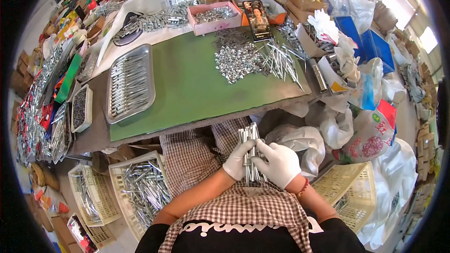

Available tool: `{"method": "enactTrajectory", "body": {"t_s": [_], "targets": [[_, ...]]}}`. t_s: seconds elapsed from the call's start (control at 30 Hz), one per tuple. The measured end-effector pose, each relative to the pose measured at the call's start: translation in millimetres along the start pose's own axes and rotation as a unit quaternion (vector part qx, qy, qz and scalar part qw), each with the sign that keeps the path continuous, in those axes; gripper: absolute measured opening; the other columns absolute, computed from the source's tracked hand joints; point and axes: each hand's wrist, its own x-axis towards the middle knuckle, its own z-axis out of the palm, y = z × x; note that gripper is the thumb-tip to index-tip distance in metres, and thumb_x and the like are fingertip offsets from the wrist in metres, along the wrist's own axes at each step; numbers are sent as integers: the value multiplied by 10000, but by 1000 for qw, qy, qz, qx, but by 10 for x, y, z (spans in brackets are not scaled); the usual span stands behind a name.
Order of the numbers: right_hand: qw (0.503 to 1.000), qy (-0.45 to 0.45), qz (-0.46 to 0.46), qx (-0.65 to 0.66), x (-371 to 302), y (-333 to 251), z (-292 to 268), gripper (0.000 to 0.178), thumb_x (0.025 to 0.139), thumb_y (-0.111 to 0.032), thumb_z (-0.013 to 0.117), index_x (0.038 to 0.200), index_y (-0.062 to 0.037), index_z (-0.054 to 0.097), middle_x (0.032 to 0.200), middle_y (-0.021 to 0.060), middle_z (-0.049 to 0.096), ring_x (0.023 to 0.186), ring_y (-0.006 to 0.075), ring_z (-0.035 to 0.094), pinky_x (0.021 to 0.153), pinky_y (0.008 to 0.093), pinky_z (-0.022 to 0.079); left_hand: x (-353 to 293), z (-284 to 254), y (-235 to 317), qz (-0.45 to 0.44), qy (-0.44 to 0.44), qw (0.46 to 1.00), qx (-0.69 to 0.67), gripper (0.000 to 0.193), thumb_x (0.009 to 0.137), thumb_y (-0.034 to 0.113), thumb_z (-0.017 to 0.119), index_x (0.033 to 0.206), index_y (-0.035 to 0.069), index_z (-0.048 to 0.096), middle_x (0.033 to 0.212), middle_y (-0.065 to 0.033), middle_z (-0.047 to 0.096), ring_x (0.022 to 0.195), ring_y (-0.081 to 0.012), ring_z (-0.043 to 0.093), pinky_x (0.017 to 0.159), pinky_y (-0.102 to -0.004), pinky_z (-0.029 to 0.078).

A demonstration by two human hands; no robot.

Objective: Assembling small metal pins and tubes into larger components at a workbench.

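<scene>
A bundle of shiny metal tubes stands roughly upright over my lap, between my two white-gloved hands. My left hand is closed around the bundle from the left. My right hand grips it from the right, thumb and fingers pressed to the tubes. The tubes' lower ends show beneath the hands, near my checked apron. Ahead on the green mat lie a pile of small silver metal pieces and a loose spread of thin metal rods.
A steel tray of metal parts is on the table's left, beside a small box of dark pieces. A pink box and a phone stand at the back. Plastic crates of metal tubes flank my legs.
</scene>
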Motion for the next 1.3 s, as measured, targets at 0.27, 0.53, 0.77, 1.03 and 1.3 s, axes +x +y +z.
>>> {"method": "enactTrajectory", "body": {"t_s": [0.27, 0.53, 0.77, 1.03, 1.3], "targets": [[958, 117, -136, 226, 678, -137, -397, 702, 672, -254, 811, 1283, -28, 551, 1091, 178, 608, 975, 342, 613, 866, 409, 490, -431, 863, 919, 263, 36, 931, 249, 680, 757, 31, 705, 1351, 66, 377, 1066, -96, 618, 928, -172, 632, 810, -330, 544], [880, 101, -245, 394, 1574, -723, -332, 1041, 579, -218, 848, 1445, 51, 336, 1309, 202, 541, 1221, 311, 545, 1062, 372, 405, -81, 1027, 1598, 575, 134, 681, 433, 1006, 685, 71, 779, 1484, 23, 170, 1091, -111, 599, 982, -209, 623, 845, -336, 536], [887, 107, -160, 419, 1872, -686, 99, 895, 599, -113, 840, 1381, -5, 418, 1174, 109, 582, 1073, 198, 591, 968, 343, 475, 106, 535, 1651, 539, 134, 519, 650, 971, 770, 42, 741, 1517, 79, 121, 1349, -151, 491, 1215, -234, 540, 979, -397, 501], [806, 151, -46, 570, 2126, -784, 166, 408, 698, -34, 717, 1099, -22, 643, 1029, 67, 637, 908, 132, 626, 818, 266, 503, 32, 622, 1730, 482, 230, 510, 674, 1105, 704, 192, 799, 1530, 60, 76, 992, -155, 689, 809, -328, 700, 688, -385, 570], [863, 74, -251, 432, 1964, -1125, -36, 546, 631, -27, 692, 1160, -15, 557, 1205, 133, 542, 1035, 208, 562, 942, 337, 443, -356, 415, 1812, 512, 244, 486, 665, 792, 674, 217, 823, 1326, 42, 409, 982, -171, 669, 853, -358, 691, 690, -410, 567]]}}
